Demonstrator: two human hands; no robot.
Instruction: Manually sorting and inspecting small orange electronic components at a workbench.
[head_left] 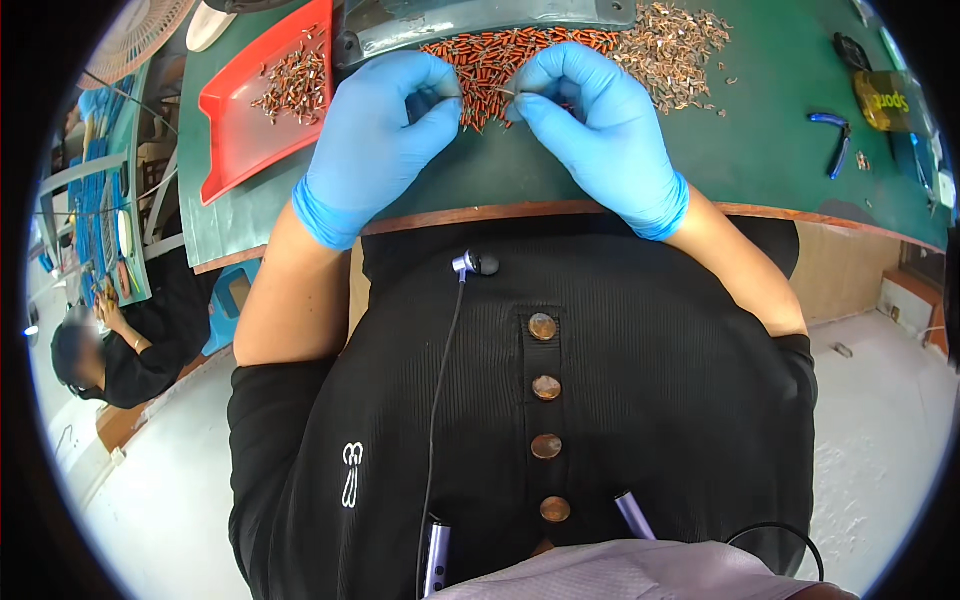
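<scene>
Green-matted worktop [780,130] with wood edge, pale concrete floor [880,440], second bench [110,200] far left, even light.

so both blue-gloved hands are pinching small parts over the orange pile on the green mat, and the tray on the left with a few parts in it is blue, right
Not quite: the tray is red, not blue, as the head view shows. The rest holds: the left hand and right hand, both in blue gloves, pinch small parts over the orange pile on the green mat, and the tray holds a few parts.
</scene>
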